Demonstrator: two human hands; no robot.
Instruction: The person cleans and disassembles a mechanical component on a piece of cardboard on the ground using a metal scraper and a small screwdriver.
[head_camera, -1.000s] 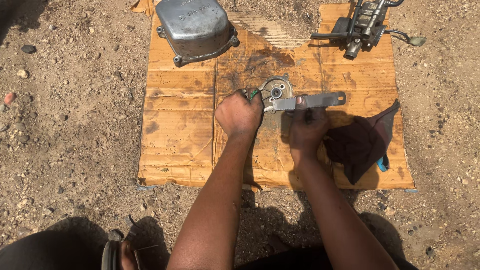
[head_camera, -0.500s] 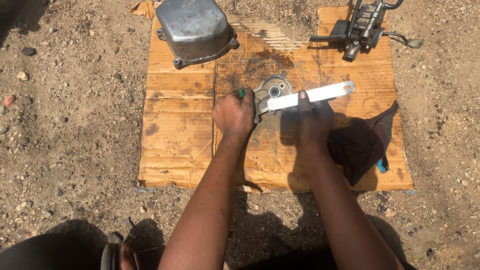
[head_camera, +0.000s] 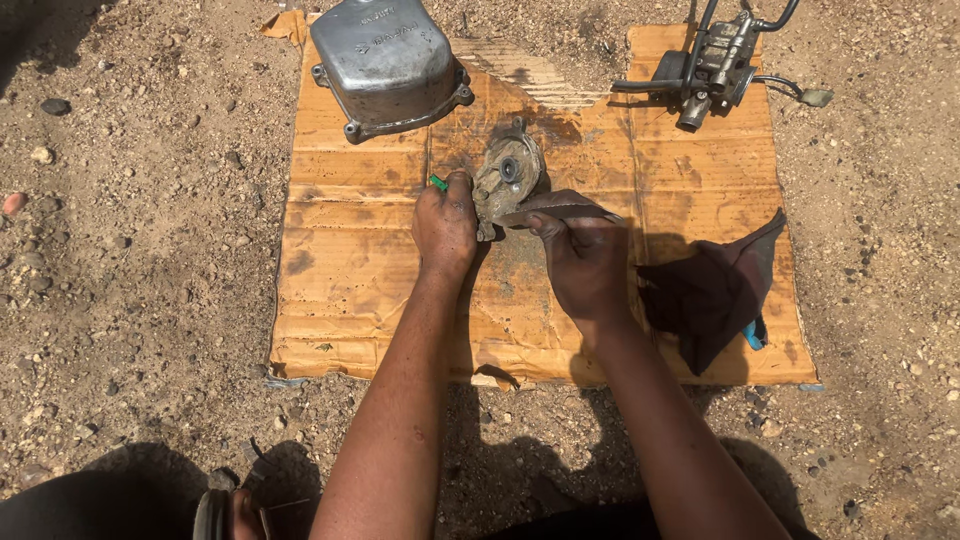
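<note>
A person's left hand (head_camera: 446, 222), closed on a green-handled tool (head_camera: 438, 183), works at a round, grimy metal engine part with a long flat arm (head_camera: 508, 178), tilted on edge at the centre of a stained cardboard sheet (head_camera: 350, 260); the right hand (head_camera: 583, 262) grips the arm at 4 o'clock. The part looks dirty, cleaning or stripping apparently unfinished. A grey metal cover (head_camera: 385, 65) lies at 11 o'clock, a carburettor-like assembly (head_camera: 715, 65) at 1 o'clock, a dark rag (head_camera: 715, 295) at 4 o'clock.
</note>
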